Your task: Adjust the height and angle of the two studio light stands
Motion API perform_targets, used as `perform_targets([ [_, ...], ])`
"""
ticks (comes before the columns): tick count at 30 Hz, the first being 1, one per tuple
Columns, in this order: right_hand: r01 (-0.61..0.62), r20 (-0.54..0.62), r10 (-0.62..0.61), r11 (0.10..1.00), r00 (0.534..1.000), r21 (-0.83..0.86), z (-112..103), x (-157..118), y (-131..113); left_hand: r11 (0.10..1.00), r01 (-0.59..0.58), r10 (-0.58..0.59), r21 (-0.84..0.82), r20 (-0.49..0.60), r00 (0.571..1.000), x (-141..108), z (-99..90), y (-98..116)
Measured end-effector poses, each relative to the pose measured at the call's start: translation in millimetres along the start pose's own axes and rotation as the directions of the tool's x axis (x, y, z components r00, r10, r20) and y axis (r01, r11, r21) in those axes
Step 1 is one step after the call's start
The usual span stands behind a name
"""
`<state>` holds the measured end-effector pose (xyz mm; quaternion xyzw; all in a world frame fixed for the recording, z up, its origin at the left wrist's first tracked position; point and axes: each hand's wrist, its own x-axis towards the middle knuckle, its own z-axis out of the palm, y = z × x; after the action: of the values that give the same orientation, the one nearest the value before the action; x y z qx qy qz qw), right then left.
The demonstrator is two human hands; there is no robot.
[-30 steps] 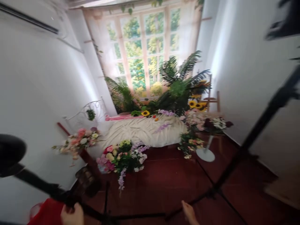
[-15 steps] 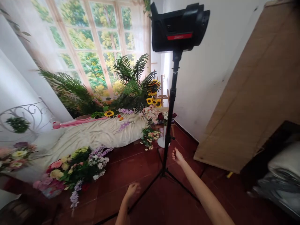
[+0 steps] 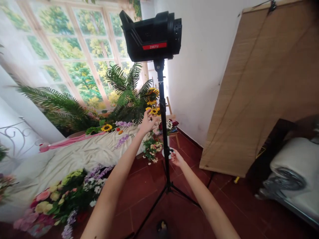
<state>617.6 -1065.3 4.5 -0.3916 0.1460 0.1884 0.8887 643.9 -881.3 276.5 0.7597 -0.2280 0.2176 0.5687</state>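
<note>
A black studio light (image 3: 153, 36) with a red label reading ZHEYU sits on top of a black tripod stand (image 3: 163, 119). My right hand (image 3: 177, 157) has its fingers closed on a small clamp knob (image 3: 170, 150) at the lower part of the pole. My left hand (image 3: 148, 122) is raised to the left of the pole, apart from it, with fingers spread and nothing in them. The stand's legs spread out on the dark red tiled floor (image 3: 139, 186).
A bed (image 3: 82, 151) with a cream cover lies to the left, and a mass of artificial flowers (image 3: 62, 196) stands before it. Palm leaves (image 3: 132, 86) and a small easel (image 3: 170, 108) are behind the stand. A tan blind (image 3: 224, 109) and a rolled white bundle (image 3: 291, 159) are on the right.
My left hand has risen from low over the floor to beside the pole. My right hand has reached the knob and closed on it. The view has shifted right.
</note>
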Motion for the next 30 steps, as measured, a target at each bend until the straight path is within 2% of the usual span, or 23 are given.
perform_targets([
  [3, -0.101, 0.041, 0.097, 0.989, 0.994, 0.113, 5.3, 7.0, -5.2, 0.993, -0.044, 0.039, -0.107, -0.053, 0.998, 51.6, 12.1, 21.8],
  [5, -0.160, 0.093, 0.146, 0.971, 0.985, 0.176, 9.8, 12.3, -8.4, 0.986, -0.038, 0.038, -0.163, -0.002, 0.999, 74.9, 20.4, 30.0],
  [8, -0.177, 0.123, 0.153, 0.961, 0.980, 0.214, 15.9, 19.2, -10.5, 0.978, -0.018, 0.042, -0.206, 0.115, 0.993, 92.4, 31.7, 32.8],
  [10, -0.178, 0.127, 0.152, 0.958, 0.980, 0.227, 18.7, 22.5, -10.0, 0.969, -0.025, 0.061, -0.244, 0.141, 0.988, 94.8, 37.4, 28.9],
  [13, -0.174, 0.128, 0.146, 0.954, 0.981, 0.245, 21.0, 26.0, -8.6, 0.953, -0.099, 0.136, -0.286, 0.112, 0.984, 92.0, 44.5, 18.5],
  [17, -0.169, 0.110, 0.145, 0.951, 0.983, 0.260, 22.3, 31.6, -7.9, 0.940, -0.246, 0.255, -0.238, 0.005, 0.967, 89.0, 56.6, 4.6],
  [20, -0.134, 0.091, 0.114, 0.960, 0.989, 0.247, 21.8, 36.7, -7.1, 0.935, -0.306, 0.295, -0.179, -0.087, 0.952, 91.3, 65.9, -3.4],
  [24, -0.108, 0.113, 0.080, 0.955, 0.990, 0.277, 18.2, 42.0, -4.7, 0.927, -0.341, 0.316, -0.156, -0.162, 0.935, 96.9, 71.8, -10.4],
  [30, -0.073, 0.152, 0.025, 0.946, 0.988, 0.316, 10.5, 47.5, -2.3, 0.926, -0.340, 0.322, -0.165, -0.128, 0.938, 101.7, 73.2, -18.3],
])
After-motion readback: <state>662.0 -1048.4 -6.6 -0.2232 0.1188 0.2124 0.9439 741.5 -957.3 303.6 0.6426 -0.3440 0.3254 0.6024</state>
